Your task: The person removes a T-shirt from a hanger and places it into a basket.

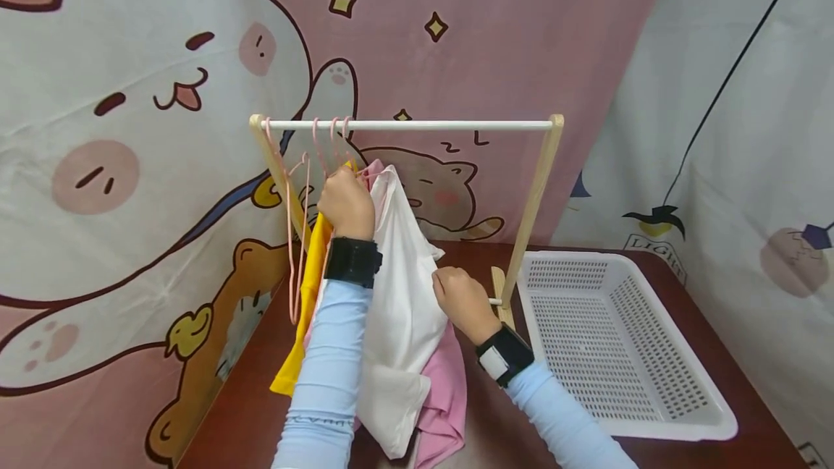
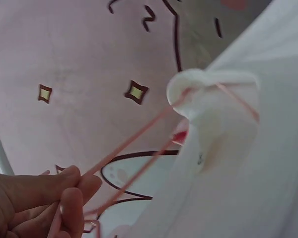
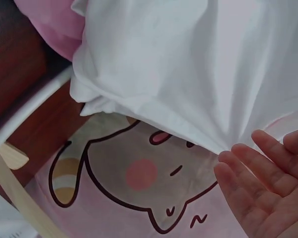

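In the head view my left hand [image 1: 348, 201] is up at the hangers below the rod. Its thumb and fingers pinch a thin pink hanger [image 2: 126, 144] in the left wrist view. One end of that hanger runs into the neck opening of a white shirt [image 1: 404, 288], which hangs down in folds. Beside the shirt's right edge is my right hand [image 1: 459, 302]. In the right wrist view its fingers are fairly straight, with fingertips at the edge of the white cloth [image 3: 188, 64]. Behind the white shirt hang a pink garment [image 1: 449, 396] and a yellow garment [image 1: 306, 317].
A wooden garment rack with a white rod [image 1: 443, 125] stands on the dark red table [image 1: 228, 396]. Bare pink hangers [image 1: 291, 259] hang at its left end. On the right is a white perforated basket [image 1: 534, 310]. A printed cartoon curtain [image 1: 495, 42] covers the back.
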### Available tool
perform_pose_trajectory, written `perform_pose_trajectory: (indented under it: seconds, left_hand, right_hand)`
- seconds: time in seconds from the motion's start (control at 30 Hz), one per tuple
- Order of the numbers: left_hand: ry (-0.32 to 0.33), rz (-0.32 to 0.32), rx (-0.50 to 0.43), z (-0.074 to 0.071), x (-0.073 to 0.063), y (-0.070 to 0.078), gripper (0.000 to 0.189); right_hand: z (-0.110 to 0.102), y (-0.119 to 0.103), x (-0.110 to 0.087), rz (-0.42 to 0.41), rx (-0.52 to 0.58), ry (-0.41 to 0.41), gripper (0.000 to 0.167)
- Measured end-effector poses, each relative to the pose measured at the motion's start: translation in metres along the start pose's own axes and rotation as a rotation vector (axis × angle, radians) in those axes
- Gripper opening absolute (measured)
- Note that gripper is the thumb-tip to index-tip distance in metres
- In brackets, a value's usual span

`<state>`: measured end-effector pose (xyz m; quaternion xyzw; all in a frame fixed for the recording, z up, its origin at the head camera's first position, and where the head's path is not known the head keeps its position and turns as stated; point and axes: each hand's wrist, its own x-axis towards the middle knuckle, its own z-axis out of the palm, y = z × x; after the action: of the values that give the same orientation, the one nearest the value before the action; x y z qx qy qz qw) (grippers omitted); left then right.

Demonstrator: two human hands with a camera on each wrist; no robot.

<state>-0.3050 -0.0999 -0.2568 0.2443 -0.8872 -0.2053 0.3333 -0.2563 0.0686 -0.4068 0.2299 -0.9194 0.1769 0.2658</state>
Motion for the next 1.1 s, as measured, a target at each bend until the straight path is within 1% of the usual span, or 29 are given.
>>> perform_pose_trajectory:
  seconds: [0.1, 0.23, 0.37, 0.43, 0.5, 0.57, 0.67, 0.73, 0.77, 0.83, 0.9, 0.93, 0.97, 1.0, 1.03, 1.1]
  left_hand:
    - [0.004, 0.040, -0.066, -0.006, -0.001, 0.000, 0.026]
    - [0.033, 0.075, -0.136, -0.023, -0.008, 0.005, 0.027]
    - [0.075, 0.118, -0.175, -0.041, -0.020, 0.011, 0.028]
    - [0.097, 0.153, -0.195, -0.047, -0.028, 0.013, 0.027]
    - [0.103, 0.183, -0.218, -0.050, -0.037, 0.013, 0.025]
    - [0.093, 0.206, -0.238, -0.050, -0.047, 0.011, 0.023]
    - [0.063, 0.225, -0.266, -0.045, -0.062, 0.005, 0.022]
    - [0.059, 0.254, -0.286, -0.040, -0.073, -0.001, 0.021]
    - [0.066, 0.280, -0.292, -0.037, -0.079, -0.004, 0.020]
    - [0.100, 0.367, -0.306, -0.031, -0.092, -0.011, 0.018]
    - [0.143, 0.474, -0.321, -0.025, -0.106, -0.019, 0.015]
    - [0.161, 0.523, -0.328, -0.023, -0.112, -0.022, 0.013]
    - [0.172, 0.565, -0.339, -0.021, -0.118, -0.025, 0.011]
    - [0.173, 0.598, -0.356, -0.020, -0.122, -0.028, 0.010]
    - [0.168, 0.617, -0.372, -0.019, -0.126, -0.030, 0.010]
    - [0.150, 0.630, -0.401, -0.020, -0.130, -0.034, 0.011]
  right_hand:
    - [0.004, -0.002, -0.001, 0.004, 0.007, 0.012, 0.020]
    - [0.004, 0.001, 0.003, 0.010, 0.032, 0.016, 0.022]
    - [0.003, 0.008, 0.009, 0.018, 0.083, 0.013, 0.022]
    - [0.002, 0.013, 0.013, 0.029, 0.102, 0.027, 0.020]
    - [0.000, 0.017, 0.018, 0.049, 0.109, 0.040, 0.021]
    - [-0.002, 0.022, 0.023, 0.072, 0.102, 0.054, 0.021]
    - [-0.006, 0.030, 0.030, 0.103, 0.109, 0.050, 0.023]
    - [-0.007, 0.037, 0.034, 0.122, 0.116, 0.043, 0.024]
    - [-0.008, 0.040, 0.037, 0.146, 0.134, 0.041, 0.024]
    - [-0.010, 0.048, 0.041, 0.217, 0.179, 0.045, 0.029]
    - [-0.013, 0.056, 0.045, 0.307, 0.263, 0.049, 0.035]
    - [-0.014, 0.061, 0.047, 0.337, 0.304, 0.058, 0.039]
    - [-0.016, 0.067, 0.049, 0.348, 0.355, 0.058, 0.043]
    - [-0.016, 0.073, 0.051, 0.333, 0.406, 0.053, 0.045]
    - [-0.017, 0.078, 0.053, 0.300, 0.459, 0.040, 0.047]
    - [-0.017, 0.091, 0.056, 0.180, 0.532, 0.004, 0.047]
